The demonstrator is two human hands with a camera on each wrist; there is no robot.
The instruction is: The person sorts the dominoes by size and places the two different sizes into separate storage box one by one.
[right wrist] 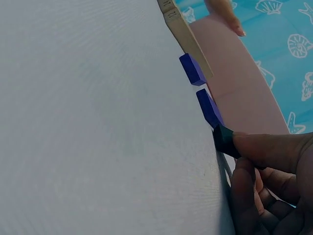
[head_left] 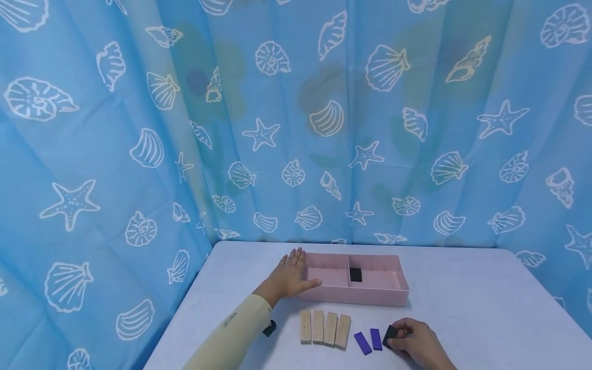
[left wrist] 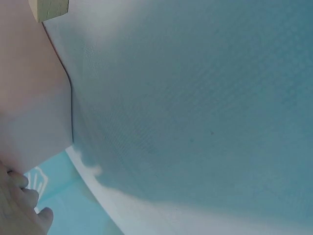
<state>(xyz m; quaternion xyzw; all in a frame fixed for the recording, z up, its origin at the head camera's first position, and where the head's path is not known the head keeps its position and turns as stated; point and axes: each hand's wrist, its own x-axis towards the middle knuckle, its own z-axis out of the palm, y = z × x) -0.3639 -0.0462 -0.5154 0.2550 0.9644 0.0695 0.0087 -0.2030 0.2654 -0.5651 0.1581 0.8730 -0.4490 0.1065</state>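
Note:
My left hand (head_left: 290, 277) rests on the left end of a pink two-compartment box (head_left: 356, 296), its fingers straight and the thumb over the front rim. Inside the right compartment, against the divider, lies a black block (head_left: 355, 274). In front of the box, my right hand (head_left: 416, 340) pinches another black block (head_left: 390, 336) between thumb and fingers. The right wrist view shows that black block (right wrist: 225, 141) beside a purple block (right wrist: 209, 107). Two purple blocks, one tilted (head_left: 363, 343) and one straighter (head_left: 376, 339), lie left of the right hand.
Several wooden blocks (head_left: 318, 327) stand in a row before the box. A small black object (head_left: 270, 328) shows partly behind the left sleeve (head_left: 236, 334). The white table (head_left: 485, 298) ends at a blue shell-patterned curtain (head_left: 296, 144).

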